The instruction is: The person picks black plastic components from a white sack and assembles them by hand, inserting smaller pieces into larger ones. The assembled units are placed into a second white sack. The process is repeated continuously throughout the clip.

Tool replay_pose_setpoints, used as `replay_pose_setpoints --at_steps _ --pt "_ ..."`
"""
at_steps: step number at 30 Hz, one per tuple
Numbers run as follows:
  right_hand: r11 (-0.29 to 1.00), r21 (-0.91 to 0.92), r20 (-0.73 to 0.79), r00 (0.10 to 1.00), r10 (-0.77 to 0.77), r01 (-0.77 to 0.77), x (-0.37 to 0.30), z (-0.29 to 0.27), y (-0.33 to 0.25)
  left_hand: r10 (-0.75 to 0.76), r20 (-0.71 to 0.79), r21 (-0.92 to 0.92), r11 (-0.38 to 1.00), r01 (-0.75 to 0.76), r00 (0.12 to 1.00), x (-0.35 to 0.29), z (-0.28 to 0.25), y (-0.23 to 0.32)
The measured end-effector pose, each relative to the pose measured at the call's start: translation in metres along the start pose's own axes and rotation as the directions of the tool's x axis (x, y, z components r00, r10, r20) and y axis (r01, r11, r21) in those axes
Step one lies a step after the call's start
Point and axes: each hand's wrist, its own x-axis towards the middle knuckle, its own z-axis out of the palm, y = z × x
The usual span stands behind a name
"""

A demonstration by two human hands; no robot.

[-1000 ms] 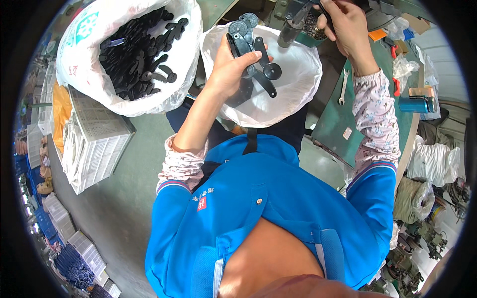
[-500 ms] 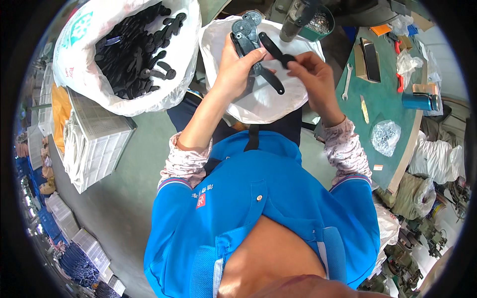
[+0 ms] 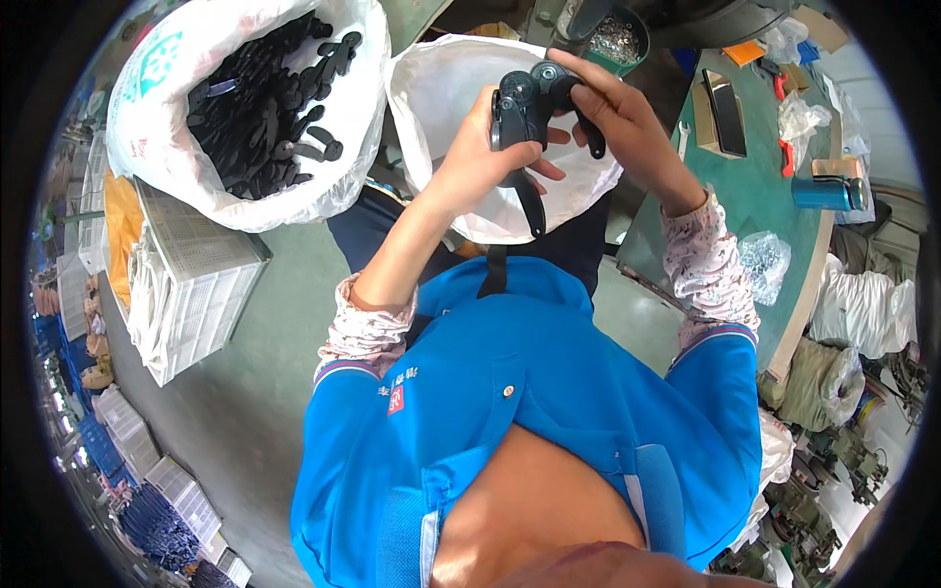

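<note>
Green tabletop (image 3: 735, 181) runs down the right side, and a big white bag (image 3: 142, 137) of black bits (image 3: 260, 122) sits on the left. Between them, over a second white bag (image 3: 426, 93), the left hand (image 3: 480, 162) is wrapped around a black gadget (image 3: 520, 113). The gadget lies longways, its round top (image 3: 549, 76) far from the person and its long arm (image 3: 530, 206) pointing toward the lap. The right hand (image 3: 622, 122) is nearer the round top. Its fingers curl there, but I cannot tell if they grip it or the thin black strip (image 3: 594, 144)
</note>
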Motion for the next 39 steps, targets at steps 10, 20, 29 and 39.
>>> replay_pose_setpoints --at_steps 10,20,29,39 --pt "0.996 0.041 -0.217 0.974 -0.070 0.081 -0.004 -0.013 0.000 -0.038 -0.123 -0.117 0.993 0.023 0.992 0.004 -0.009 -0.002" --pt "0.998 0.057 -0.206 0.978 0.029 -0.017 0.005 -0.003 -0.003 0.100 -0.213 -0.024 0.994 -0.107 0.972 0.007 0.007 0.003" --pt "0.997 0.037 -0.190 0.980 -0.054 0.062 -0.001 0.001 0.002 0.099 -0.203 0.083 0.993 -0.083 0.974 0.009 0.005 0.000" --pt "0.991 -0.109 -0.055 0.994 -0.090 0.084 0.002 -0.014 -0.007 0.082 -0.137 0.204 0.977 -0.053 0.987 0.010 0.005 0.007"
